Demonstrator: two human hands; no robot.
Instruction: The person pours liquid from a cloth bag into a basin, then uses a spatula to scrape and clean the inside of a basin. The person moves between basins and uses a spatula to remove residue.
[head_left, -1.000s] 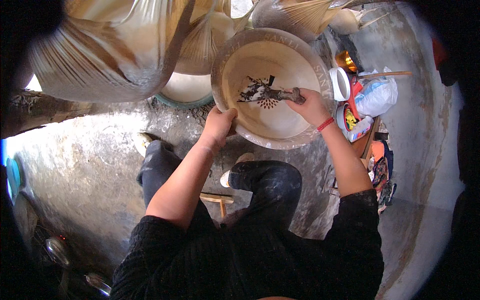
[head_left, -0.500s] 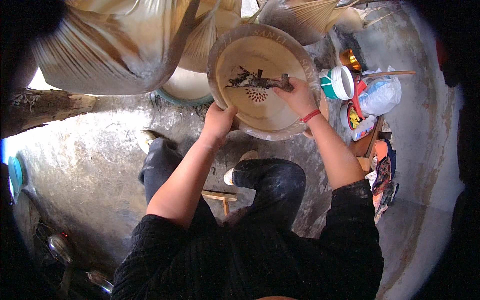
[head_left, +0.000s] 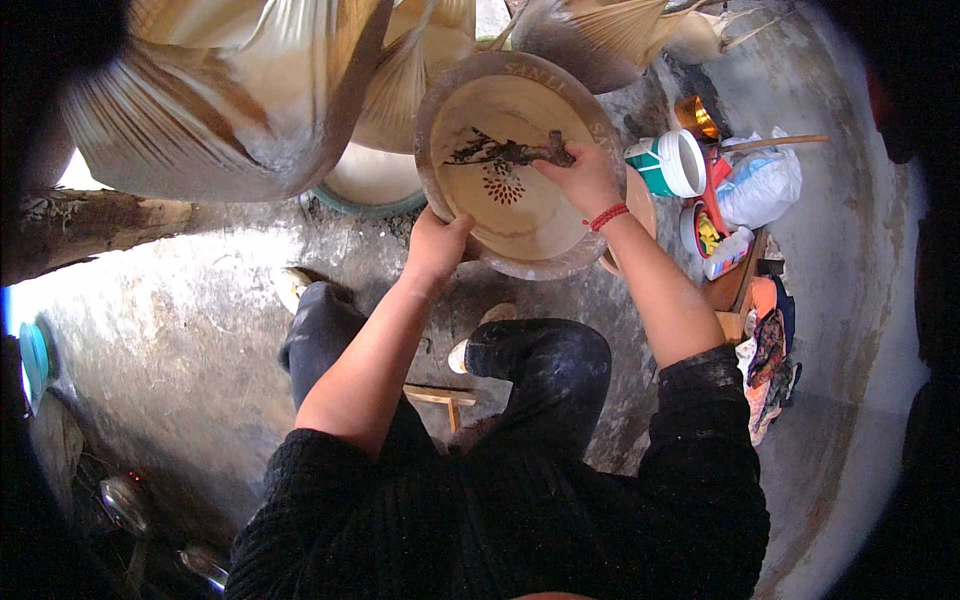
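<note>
Left hand [head_left: 435,243] clamped on round bowl [head_left: 520,215] rim, right hand [head_left: 583,178] closed around half-hidden dark tool [head_left: 520,152].

A single head-worn fisheye camera looks steeply down, close over the person's forearms, knees and floor [head_left: 200,330].

Grey concrete floor [head_left: 180,330], rough and stained, carrying plenty. A teal-rimmed pale bowl [head_left: 365,185] sits on it near the top. To the right, a low wooden board [head_left: 735,290] holds a white-and-teal cup [head_left: 675,163] on its side, a white plastic bag [head_left: 760,185] and a small bottle [head_left: 725,252]. A patterned cloth [head_left: 770,360] lies just below.
</note>
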